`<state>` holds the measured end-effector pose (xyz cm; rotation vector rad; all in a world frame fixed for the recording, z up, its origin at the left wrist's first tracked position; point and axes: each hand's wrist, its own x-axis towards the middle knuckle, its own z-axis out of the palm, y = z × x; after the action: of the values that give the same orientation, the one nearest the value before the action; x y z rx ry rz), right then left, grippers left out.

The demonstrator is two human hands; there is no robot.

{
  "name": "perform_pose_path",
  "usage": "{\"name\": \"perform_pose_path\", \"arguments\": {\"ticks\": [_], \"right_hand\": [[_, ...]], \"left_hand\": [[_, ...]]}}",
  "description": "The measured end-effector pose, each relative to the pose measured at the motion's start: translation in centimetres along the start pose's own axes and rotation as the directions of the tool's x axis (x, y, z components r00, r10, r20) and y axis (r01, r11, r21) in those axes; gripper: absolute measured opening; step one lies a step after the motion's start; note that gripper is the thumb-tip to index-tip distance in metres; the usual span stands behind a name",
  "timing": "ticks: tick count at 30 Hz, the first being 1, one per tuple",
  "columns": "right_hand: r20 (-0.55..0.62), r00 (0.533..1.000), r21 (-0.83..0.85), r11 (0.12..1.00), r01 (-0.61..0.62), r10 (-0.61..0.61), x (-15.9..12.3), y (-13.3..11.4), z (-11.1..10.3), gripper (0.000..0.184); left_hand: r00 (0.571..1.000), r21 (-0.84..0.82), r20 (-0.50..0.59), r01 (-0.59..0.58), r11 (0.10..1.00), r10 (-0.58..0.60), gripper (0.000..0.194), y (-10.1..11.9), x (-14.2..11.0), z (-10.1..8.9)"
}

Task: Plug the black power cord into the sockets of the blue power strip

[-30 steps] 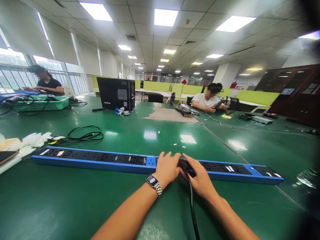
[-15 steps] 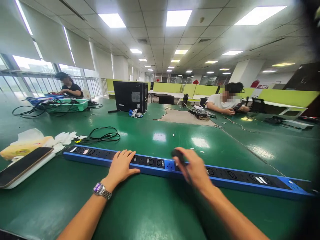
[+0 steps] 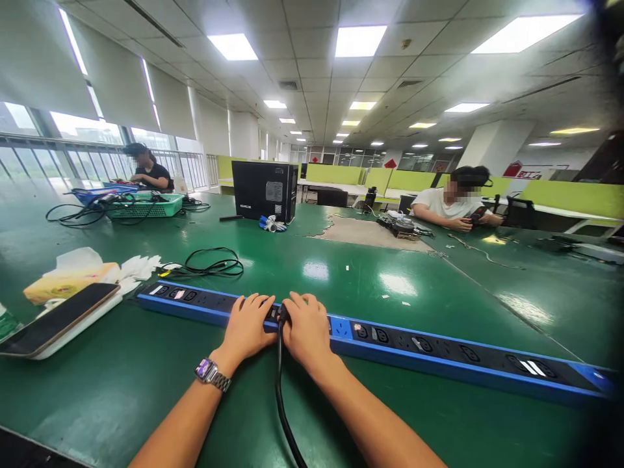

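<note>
A glossy green tabletop (image 3: 146,403) fills the lower half of your view, mirroring ceiling light panels (image 3: 361,40). Lying across it in front of you, slanting slightly nearer on the right, is a long blue-and-black power strip (image 3: 397,344). Your left hand (image 3: 247,325), a watch (image 3: 212,374) at its wrist, is laid over the strip left of its middle, fingers bent over its top and thumb along the near side. Just beside it, your right hand (image 3: 308,328) is closed on a black plug (image 3: 283,314), held against the strip; whether it sits fully in a socket cannot be told. A thick black cord (image 3: 280,383) runs from it toward you.

To the left lie a dark slab (image 3: 63,318), a yellow tissue pack (image 3: 73,283) and a coiled cable (image 3: 214,263). Farther back are a green basket (image 3: 151,207), a black computer tower (image 3: 263,192) and a bare, ragged-edged patch (image 3: 365,233) in the green surface. One person (image 3: 152,175) sits far left near blinds (image 3: 117,84), another (image 3: 441,207) at right. Yellow-green partitions (image 3: 334,173) cross the office behind.
</note>
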<state>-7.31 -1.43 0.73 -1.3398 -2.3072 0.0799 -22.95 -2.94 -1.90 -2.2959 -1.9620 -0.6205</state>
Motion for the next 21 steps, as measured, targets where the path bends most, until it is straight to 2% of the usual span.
{"name": "perform_pose_path", "arguments": {"ticks": [2, 4, 6, 9, 10, 12, 14, 16, 21], "right_hand": [[-0.006, 1.000, 0.012, 1.000, 0.016, -0.016, -0.7, 0.8, -0.3, 0.043], [-0.039, 0.999, 0.045, 0.999, 0.012, -0.010, -2.1, 3.2, -0.9, 0.057], [-0.140, 0.990, 0.051, 0.998, -0.027, 0.034, -4.3, 7.0, -1.9, 0.057], [-0.295, 0.938, 0.026, 0.983, -0.181, 0.180, -8.3, 14.1, -3.3, 0.045], [-0.319, 0.920, 0.035, 0.973, -0.227, 0.226, -9.5, 16.2, -3.6, 0.045], [-0.314, 0.916, 0.077, 0.968, -0.239, 0.250, -11.6, 19.2, -3.9, 0.047], [-0.296, 0.928, 0.106, 0.973, -0.205, 0.228, -12.8, 20.5, -4.0, 0.046], [-0.294, 0.933, 0.110, 0.977, -0.183, 0.208, -13.3, 20.6, -3.9, 0.043], [-0.324, 0.923, 0.102, 0.978, -0.183, 0.206, -12.6, 18.7, -4.0, 0.039]], "left_hand": [[0.999, -0.103, 0.002, -0.036, 0.994, 0.036, 0.063, 0.1, 0.0, -0.1], [0.995, -0.228, 0.002, -0.100, 0.969, 0.103, 0.059, 0.2, 0.2, -0.3], [0.992, -0.358, -0.052, -0.127, 0.925, 0.116, 0.045, 0.6, 0.6, -0.3], [0.978, -0.521, -0.208, -0.135, 0.843, 0.028, 0.031, 2.6, 1.6, -0.2], [0.973, -0.546, -0.231, -0.147, 0.825, 0.020, 0.031, 3.7, 1.9, -0.1], [0.977, -0.544, -0.204, -0.169, 0.822, 0.065, 0.031, 6.2, 2.5, 0.4], [0.984, -0.506, -0.124, -0.176, 0.844, 0.131, 0.028, 8.7, 3.0, 1.2], [0.984, -0.468, -0.057, -0.176, 0.866, 0.169, 0.027, 10.5, 3.4, 2.1], [0.979, -0.331, 0.022, -0.184, 0.925, 0.203, 0.030, 12.0, 4.0, 3.0]]}}
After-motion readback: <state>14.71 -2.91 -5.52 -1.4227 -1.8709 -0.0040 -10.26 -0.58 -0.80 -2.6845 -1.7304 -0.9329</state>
